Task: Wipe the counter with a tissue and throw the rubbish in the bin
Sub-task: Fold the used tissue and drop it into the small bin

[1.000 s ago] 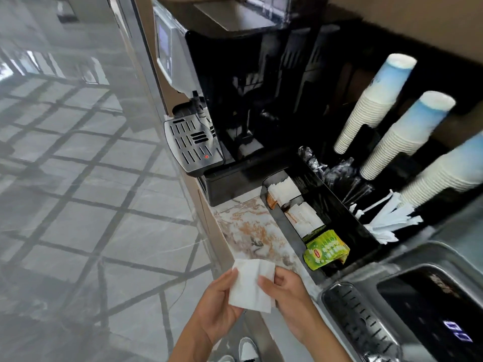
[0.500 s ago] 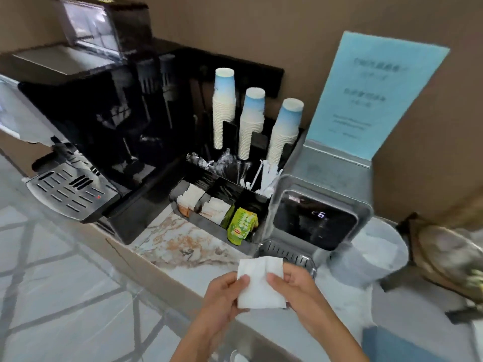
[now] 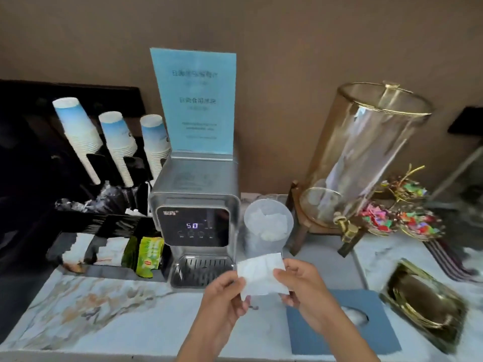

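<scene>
A folded white tissue (image 3: 261,274) is held above the marble counter (image 3: 104,309), in front of the water dispenser. My left hand (image 3: 224,301) pinches its lower left corner and my right hand (image 3: 304,291) grips its right edge. A small translucent bin (image 3: 266,226) holding crumpled white paper stands on the counter just behind the tissue, right of the dispenser.
A silver water dispenser (image 3: 196,218) with a blue sign (image 3: 194,100) on top stands centre. Left are stacked paper cups (image 3: 117,142) and a black organiser tray (image 3: 104,246) with a green tea packet (image 3: 149,254). Right are a glass drink dispenser (image 3: 366,158), a blue tissue box (image 3: 337,322) and a gold dish (image 3: 423,301).
My view has swung right from the coffee machine to the dispenser, bin and glass jar. Both hands keep holding the tissue, now over the counter.
</scene>
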Demonstrator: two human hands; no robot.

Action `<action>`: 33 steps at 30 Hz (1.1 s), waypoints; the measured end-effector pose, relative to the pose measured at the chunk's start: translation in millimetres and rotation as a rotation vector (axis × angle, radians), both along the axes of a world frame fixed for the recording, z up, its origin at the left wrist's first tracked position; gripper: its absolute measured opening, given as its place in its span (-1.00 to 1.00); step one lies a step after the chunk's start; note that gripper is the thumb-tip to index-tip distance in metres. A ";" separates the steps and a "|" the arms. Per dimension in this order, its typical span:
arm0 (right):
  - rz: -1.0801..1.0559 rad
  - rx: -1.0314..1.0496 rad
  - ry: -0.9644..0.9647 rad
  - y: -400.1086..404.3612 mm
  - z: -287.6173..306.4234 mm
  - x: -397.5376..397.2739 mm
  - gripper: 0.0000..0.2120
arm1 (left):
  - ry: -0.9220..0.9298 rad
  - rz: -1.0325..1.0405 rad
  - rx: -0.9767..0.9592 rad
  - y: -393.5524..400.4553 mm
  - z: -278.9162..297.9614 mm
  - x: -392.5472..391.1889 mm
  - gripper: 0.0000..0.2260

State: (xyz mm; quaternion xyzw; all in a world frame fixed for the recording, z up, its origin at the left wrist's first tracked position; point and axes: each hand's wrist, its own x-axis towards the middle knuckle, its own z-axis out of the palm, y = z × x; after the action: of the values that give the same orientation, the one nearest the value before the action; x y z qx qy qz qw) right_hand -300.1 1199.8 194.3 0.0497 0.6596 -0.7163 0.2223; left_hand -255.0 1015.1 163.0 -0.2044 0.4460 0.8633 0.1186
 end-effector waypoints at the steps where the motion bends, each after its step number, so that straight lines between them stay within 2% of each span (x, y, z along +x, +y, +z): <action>1: -0.043 -0.029 -0.019 11.2 0.2 -4.3 -0.88 | -0.005 0.004 0.026 9.6 -0.2 -6.5 -0.95; 7: -0.141 -0.201 -0.069 72.6 1.0 -34.9 -0.85 | 0.056 0.003 0.068 61.3 1.3 -42.7 -0.77; 13: -0.104 -0.197 -0.106 105.2 -6.4 -61.9 -0.84 | 0.205 -0.086 -0.025 106.3 6.7 -60.0 -0.53; 16: -0.057 -0.138 -0.098 110.2 -9.1 -70.7 -0.86 | 0.218 -0.036 -0.122 119.3 10.8 -64.5 -0.58; 19: -0.038 -0.113 -0.087 107.1 -8.3 -76.8 -0.86 | 0.207 0.001 -0.179 122.4 15.5 -68.7 -0.76; 21: -0.030 -0.128 -0.088 103.1 -5.9 -79.8 -0.86 | 0.187 0.033 -0.199 119.7 16.3 -73.1 -0.85; 23: -0.003 -0.185 -0.078 98.7 -2.3 -79.7 -0.82 | 0.169 0.068 -0.201 114.6 15.6 -78.0 -0.85; 25: 0.073 -0.204 -0.004 95.0 2.5 -78.8 -0.74 | 0.167 0.082 -0.201 108.9 15.3 -82.5 -0.87; 29: 0.195 -0.030 0.187 84.2 7.2 -80.7 -0.58 | 0.141 0.084 -0.189 97.6 12.2 -87.6 -0.89; 30: 0.172 0.004 0.207 80.3 7.3 -82.3 -0.61 | 0.136 0.076 -0.188 94.7 11.0 -88.3 -0.89; 33: 0.073 0.043 0.242 70.0 3.0 -88.5 -0.87 | 0.114 0.084 -0.171 84.9 6.3 -90.5 -0.89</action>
State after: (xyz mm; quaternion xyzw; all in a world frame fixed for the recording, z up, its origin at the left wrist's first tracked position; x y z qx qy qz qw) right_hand -388.6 1269.8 197.3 -0.0561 0.6983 -0.6941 0.1659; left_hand -345.5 1100.0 169.3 -0.1830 0.5149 0.8366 0.0387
